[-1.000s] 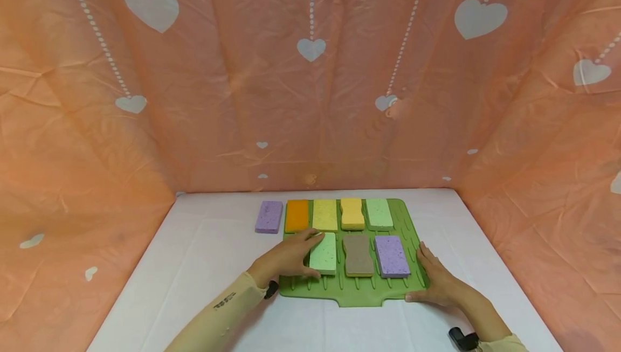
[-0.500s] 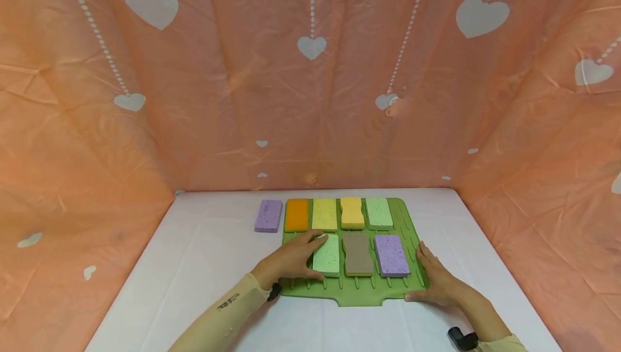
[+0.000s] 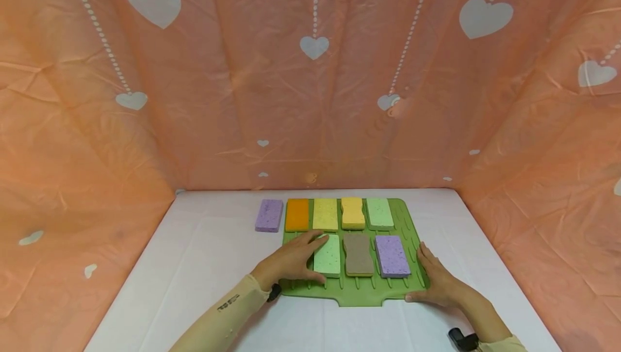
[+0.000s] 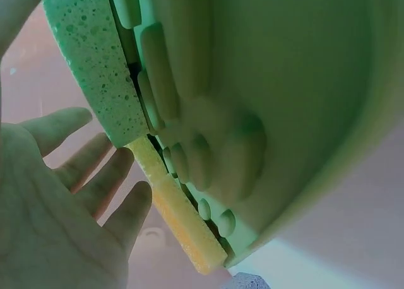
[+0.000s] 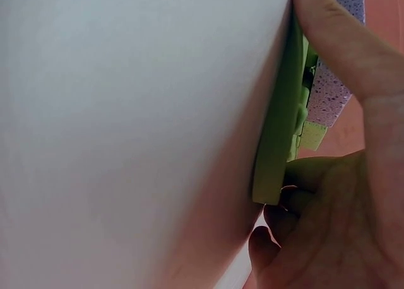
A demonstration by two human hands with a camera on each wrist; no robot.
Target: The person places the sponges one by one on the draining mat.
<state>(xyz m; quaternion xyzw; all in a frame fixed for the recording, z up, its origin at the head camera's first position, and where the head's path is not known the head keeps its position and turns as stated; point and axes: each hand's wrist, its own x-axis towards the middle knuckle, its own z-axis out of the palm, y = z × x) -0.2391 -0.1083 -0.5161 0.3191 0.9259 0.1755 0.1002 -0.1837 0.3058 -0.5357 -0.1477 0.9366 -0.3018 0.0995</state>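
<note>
A green ribbed mat (image 3: 360, 299) lies on the white table and bears sponges in two rows. At the front row's left, my left hand (image 3: 290, 257) spans a speckled light-green sponge (image 3: 327, 257), fingers at its far end and thumb by its near end. In the left wrist view, the fingers (image 4: 117, 182) are spread and fairly straight beside the sponge. My right hand (image 3: 439, 282) holds the mat's near right corner, thumb at the front edge, fingers along the right side. Right of the green sponge lie a grey-topped wavy sponge (image 3: 358, 255) and a purple sponge (image 3: 392, 256).
Along the mat's back row lie an orange sponge (image 3: 297, 215), a yellow sponge (image 3: 325, 214), a wavy yellow-orange sponge (image 3: 352, 213) and a light-green sponge (image 3: 380, 213). Another purple sponge (image 3: 269, 215) sits on the table left of the mat. An orange curtain (image 3: 310, 104) encloses the table.
Between the first and second frames, the left hand and the front light-green sponge shifted slightly right, toward the grey-topped sponge. Since then both have stayed put. The right hand has kept its place.
</note>
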